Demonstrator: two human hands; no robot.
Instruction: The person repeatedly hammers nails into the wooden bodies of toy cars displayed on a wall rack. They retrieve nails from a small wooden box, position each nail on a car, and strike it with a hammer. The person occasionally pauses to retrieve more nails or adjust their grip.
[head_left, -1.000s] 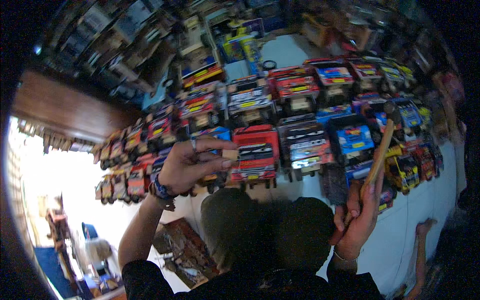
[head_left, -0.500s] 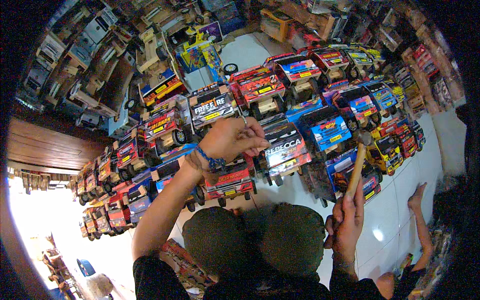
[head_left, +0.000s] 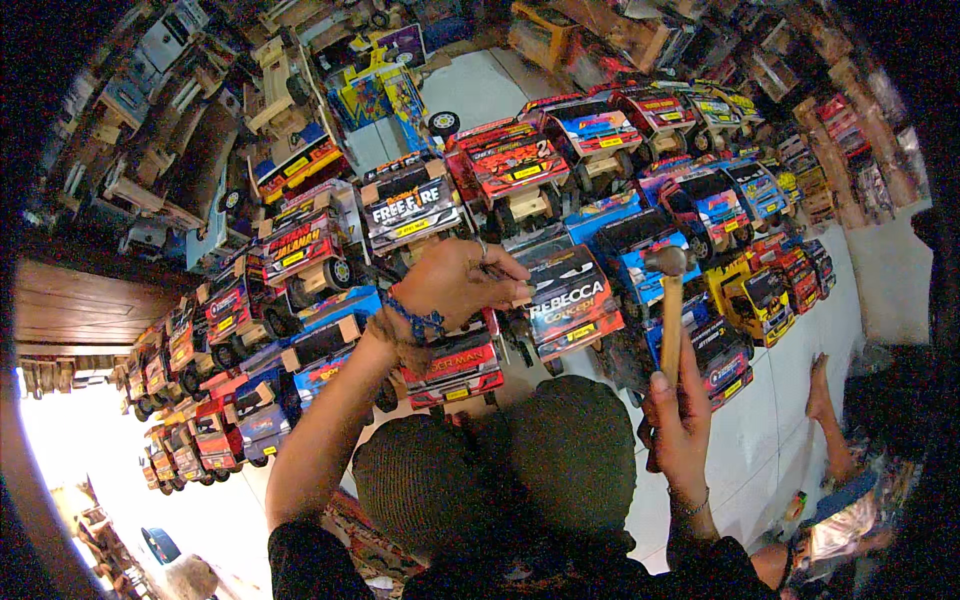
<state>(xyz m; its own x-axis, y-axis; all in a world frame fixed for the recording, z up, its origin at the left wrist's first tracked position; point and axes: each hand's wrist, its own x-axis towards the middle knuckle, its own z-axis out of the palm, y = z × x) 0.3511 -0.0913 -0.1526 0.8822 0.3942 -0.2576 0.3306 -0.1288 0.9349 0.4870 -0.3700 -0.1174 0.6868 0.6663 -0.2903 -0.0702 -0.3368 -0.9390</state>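
My left hand (head_left: 455, 285), with a blue bracelet, is closed in a pinch beside a toy truck (head_left: 573, 305) with a black, white and red front. Anything between its fingertips is too small to make out. In my right hand (head_left: 682, 435) is a hammer (head_left: 672, 325), its wooden handle upright and its metal head at the top. That head overlaps the front of a blue toy truck (head_left: 630, 245); I cannot tell whether they touch. Just below my left hand stands a red toy truck (head_left: 452, 372).
Rows of colourful toy trucks (head_left: 295, 240) spread across the white tiled floor (head_left: 765, 440). Unfinished wooden truck bodies (head_left: 275, 90) are piled at the far left. Another person's bare foot (head_left: 820, 385) rests at the right. Bright light enters at the left.
The hammer has moved left toward my left hand and stands more upright. My left hand keeps its pinch next to the same truck. The view has shifted slightly.
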